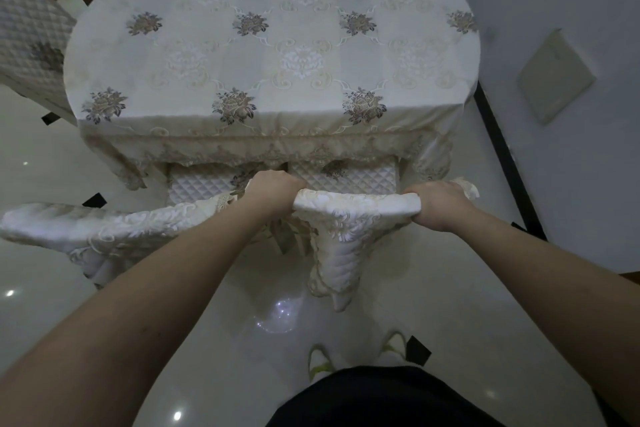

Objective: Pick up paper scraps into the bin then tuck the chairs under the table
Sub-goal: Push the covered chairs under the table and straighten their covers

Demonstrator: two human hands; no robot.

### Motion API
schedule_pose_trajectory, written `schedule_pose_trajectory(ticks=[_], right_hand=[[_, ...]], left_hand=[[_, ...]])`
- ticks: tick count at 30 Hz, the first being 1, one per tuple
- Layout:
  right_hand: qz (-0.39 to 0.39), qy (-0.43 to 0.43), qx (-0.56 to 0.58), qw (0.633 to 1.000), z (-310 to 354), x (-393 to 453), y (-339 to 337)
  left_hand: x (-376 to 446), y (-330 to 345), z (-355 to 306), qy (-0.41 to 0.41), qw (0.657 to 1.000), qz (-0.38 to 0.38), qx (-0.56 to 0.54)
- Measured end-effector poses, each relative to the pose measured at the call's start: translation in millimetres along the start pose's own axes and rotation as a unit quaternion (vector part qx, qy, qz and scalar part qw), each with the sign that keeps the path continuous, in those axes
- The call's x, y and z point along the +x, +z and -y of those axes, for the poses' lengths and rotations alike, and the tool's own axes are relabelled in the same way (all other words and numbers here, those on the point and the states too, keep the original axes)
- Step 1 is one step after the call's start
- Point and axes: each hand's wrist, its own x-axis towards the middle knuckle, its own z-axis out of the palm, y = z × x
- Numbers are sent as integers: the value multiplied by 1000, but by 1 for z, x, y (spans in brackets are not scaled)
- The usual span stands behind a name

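Observation:
A table [270,55] under a cream floral cloth fills the middle of the head view. Directly in front of me stands a chair [356,206] in a white embroidered cover, its quilted seat partly under the table's near edge. My left hand [273,187] grips the left end of its backrest top. My right hand [434,203] grips the right end. A second covered chair [114,229] stands just to the left, its seat [197,182] also reaching under the cloth's fringe. No paper scraps or bin are in view.
Another quilted chair [31,42] stands at the table's far left side. A white wall with a square panel [554,76] runs close along the right, edged by a dark skirting. The glossy tiled floor [277,322] shows my shoes below.

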Motion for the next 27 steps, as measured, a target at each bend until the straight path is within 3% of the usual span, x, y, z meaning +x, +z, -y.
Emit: schedule_pose_trajectory(ticks=[12, 16, 20, 24, 27], right_hand=[[8, 13, 19, 1000, 5, -7, -6], [96, -2, 123, 988, -1, -9, -18], [173, -46, 158, 971, 7, -13, -35], [98, -122, 196, 968, 80, -11, -50], [26, -132, 148, 980, 139, 7, -44]], left_hand=[[-7, 14, 1, -32, 995, -20, -89], [-26, 14, 19, -30, 995, -7, -100], [-67, 10, 57, -70, 989, -36, -127], [-92, 27, 84, -125, 984, 16, -123], [-102, 46, 86, -157, 979, 29, -129]])
